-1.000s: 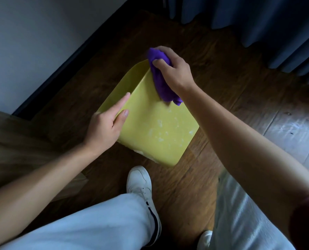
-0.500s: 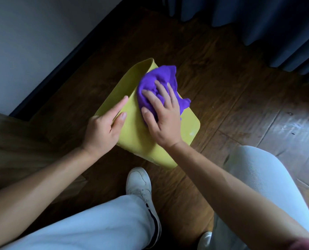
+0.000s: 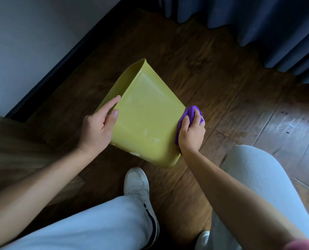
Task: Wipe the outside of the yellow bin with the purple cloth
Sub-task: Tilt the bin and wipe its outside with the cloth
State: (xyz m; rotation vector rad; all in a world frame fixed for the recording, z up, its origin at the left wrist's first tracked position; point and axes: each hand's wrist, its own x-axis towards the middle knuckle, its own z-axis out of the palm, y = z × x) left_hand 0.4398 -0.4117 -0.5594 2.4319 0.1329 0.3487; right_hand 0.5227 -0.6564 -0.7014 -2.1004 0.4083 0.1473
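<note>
Wiping hand: right hand (image 3: pixel 191 136) curled around purple cloth (image 3: pixel 190 113), pressing bin's (image 3: pixel 146 120) 3 o'clock side.
Left hand (image 3: pixel 97 126): fingers straight, thumb on top, steadying bin's 9 o'clock edge.

The left hand (image 3: pixel 97 127) lies flat with straight fingers and the thumb out to the side. The right hand (image 3: pixel 191 134) is curled tight, with the fingers bent. Both bare arms reach forward.

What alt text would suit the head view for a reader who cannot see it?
A person's right hand presses a bunched purple cloth against the right side of a yellow plastic bin tipped over on a dark wooden floor, while the left hand steadies its left edge.
</note>
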